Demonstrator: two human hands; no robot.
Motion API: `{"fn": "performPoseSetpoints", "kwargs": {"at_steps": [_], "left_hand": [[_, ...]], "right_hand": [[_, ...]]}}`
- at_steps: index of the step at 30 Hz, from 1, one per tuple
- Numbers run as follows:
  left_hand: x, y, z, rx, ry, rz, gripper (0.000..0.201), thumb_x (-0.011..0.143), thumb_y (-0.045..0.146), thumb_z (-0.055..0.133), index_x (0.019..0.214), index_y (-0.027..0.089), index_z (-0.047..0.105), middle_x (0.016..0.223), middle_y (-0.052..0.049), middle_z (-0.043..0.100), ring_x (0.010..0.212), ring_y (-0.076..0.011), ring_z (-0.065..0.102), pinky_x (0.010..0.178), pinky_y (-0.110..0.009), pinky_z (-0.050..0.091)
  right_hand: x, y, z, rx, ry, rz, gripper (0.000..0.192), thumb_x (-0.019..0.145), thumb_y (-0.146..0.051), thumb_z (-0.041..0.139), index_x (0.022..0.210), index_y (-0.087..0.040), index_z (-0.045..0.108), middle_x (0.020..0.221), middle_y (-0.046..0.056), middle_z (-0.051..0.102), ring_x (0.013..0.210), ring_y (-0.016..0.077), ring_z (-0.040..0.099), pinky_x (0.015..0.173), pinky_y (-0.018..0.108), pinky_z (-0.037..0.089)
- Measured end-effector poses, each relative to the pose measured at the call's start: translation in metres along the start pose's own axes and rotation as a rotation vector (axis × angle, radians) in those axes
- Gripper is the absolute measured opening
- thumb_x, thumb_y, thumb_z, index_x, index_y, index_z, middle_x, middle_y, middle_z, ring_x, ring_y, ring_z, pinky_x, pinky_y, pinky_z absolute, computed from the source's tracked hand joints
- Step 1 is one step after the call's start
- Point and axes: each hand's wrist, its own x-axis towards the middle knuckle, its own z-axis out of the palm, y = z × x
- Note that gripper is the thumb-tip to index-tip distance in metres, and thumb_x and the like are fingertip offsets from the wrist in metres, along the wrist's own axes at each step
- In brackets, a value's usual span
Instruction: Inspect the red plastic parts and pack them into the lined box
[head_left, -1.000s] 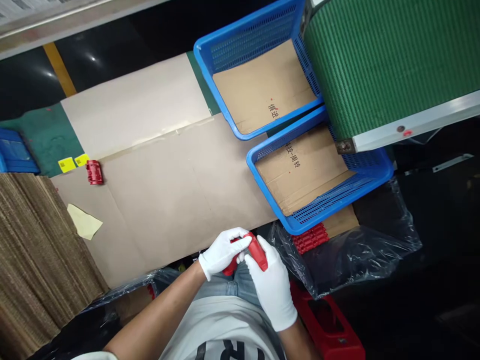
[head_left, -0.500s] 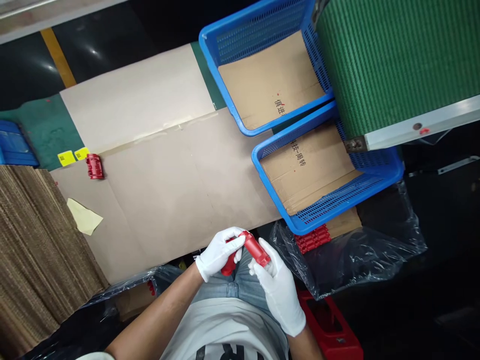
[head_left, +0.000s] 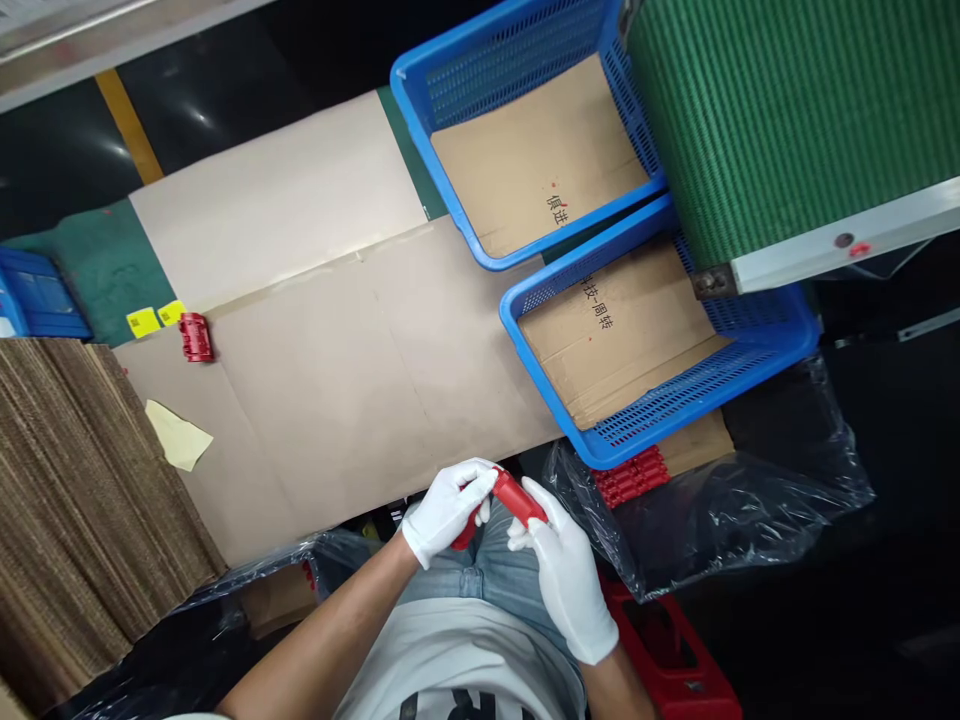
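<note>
- Red plastic part (head_left: pixel 504 497) sits clamped between both my gloved hands, over my lap.
- My left hand (head_left: pixel 447 510) grips its lower end, my right hand (head_left: pixel 568 575) its upper end.
- Blue basket (head_left: pixel 660 420) lies at two o'clock, and another red part (head_left: pixel 196 337) at ten o'clock on the cardboard sheet (head_left: pixel 337 370).

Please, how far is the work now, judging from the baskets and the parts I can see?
Done: little shows. Both blue baskets, the far basket and the near basket, hold only cardboard liners. One red part lies apart on the cardboard table cover. In hand: the left hand and right hand, in white gloves, hold one red piece above the lap. Left: a row of red parts waits by the plastic bag.
</note>
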Motion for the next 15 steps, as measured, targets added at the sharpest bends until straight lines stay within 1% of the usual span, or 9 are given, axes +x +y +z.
{"fn": "performPoseSetpoints", "kwargs": {"at_steps": [2,3,4,6,8,10,13,15], "left_hand": [[0.001,0.001,0.004,0.01,0.036,0.02,0.048,0.081,0.056,0.068,0.092,0.009,0.065,0.077,-0.005,0.062,0.051,-0.0085,0.049,0.049,-0.022,0.041],[0.001,0.002,0.006,0.012,0.039,0.045,0.045,0.079,0.052,0.072,0.093,0.01,0.065,0.088,-0.007,0.064,0.054,-0.0086,0.051,0.05,-0.022,0.042],[0.001,0.002,0.007,0.007,0.028,0.073,0.042,0.077,0.048,0.074,0.096,0.011,0.066,0.097,-0.008,0.065,0.059,-0.0093,0.054,0.052,-0.022,0.044],[0.001,0.002,0.008,-0.006,-0.011,0.129,0.041,0.076,0.041,0.077,0.104,0.013,0.067,0.109,-0.01,0.065,0.071,-0.0129,0.06,0.063,-0.023,0.05],[0.001,0.001,0.009,-0.009,-0.025,0.162,0.041,0.074,0.037,0.079,0.106,0.013,0.068,0.113,-0.011,0.066,0.087,-0.0175,0.064,0.078,-0.026,0.052],[0.002,-0.001,0.01,-0.003,-0.021,0.167,0.04,0.073,0.036,0.081,0.104,0.013,0.07,0.117,-0.013,0.066,0.098,-0.0215,0.064,0.089,-0.03,0.05],[0.003,-0.002,0.012,-0.007,-0.03,0.149,0.038,0.075,0.037,0.079,0.103,0.013,0.07,0.119,-0.014,0.065,0.1,-0.0235,0.064,0.091,-0.032,0.05],[0.002,0.0,0.013,0.034,-0.054,0.175,0.036,0.078,0.039,0.077,0.102,0.014,0.07,0.116,-0.013,0.066,0.099,-0.0234,0.064,0.092,-0.033,0.05]], "right_hand": [[0.0,0.0,-0.001,-0.126,0.038,-0.028,0.055,0.084,-0.037,0.042,0.135,-0.018,0.053,0.09,0.006,0.069,0.075,0.0141,0.065,0.076,0.03,0.06],[0.0,0.0,-0.001,-0.199,0.071,-0.059,0.055,0.083,-0.034,0.042,0.135,-0.019,0.054,0.097,0.008,0.07,0.08,0.0159,0.067,0.081,0.033,0.06],[-0.001,0.0,-0.002,-0.272,0.107,-0.101,0.055,0.082,-0.031,0.043,0.135,-0.02,0.054,0.104,0.009,0.071,0.086,0.0178,0.068,0.087,0.036,0.06],[-0.001,0.003,-0.003,-0.402,0.173,-0.204,0.057,0.079,-0.025,0.043,0.135,-0.02,0.055,0.119,0.01,0.068,0.101,0.0208,0.068,0.097,0.04,0.057],[0.0,0.006,-0.005,-0.495,0.209,-0.306,0.059,0.077,-0.018,0.042,0.135,-0.019,0.054,0.127,0.009,0.065,0.112,0.0211,0.065,0.101,0.039,0.056],[0.0,0.008,-0.007,-0.541,0.231,-0.385,0.061,0.076,-0.013,0.04,0.135,-0.018,0.053,0.131,0.007,0.063,0.118,0.0196,0.063,0.102,0.037,0.057],[0.003,0.004,-0.011,-0.53,0.212,-0.426,0.062,0.076,-0.009,0.039,0.135,-0.018,0.053,0.133,0.006,0.062,0.121,0.0178,0.061,0.103,0.034,0.056],[0.005,-0.002,-0.014,-0.511,0.173,-0.376,0.054,0.081,-0.016,0.045,0.134,-0.019,0.054,0.132,0.007,0.062,0.119,0.0198,0.062,0.102,0.035,0.056]]}}
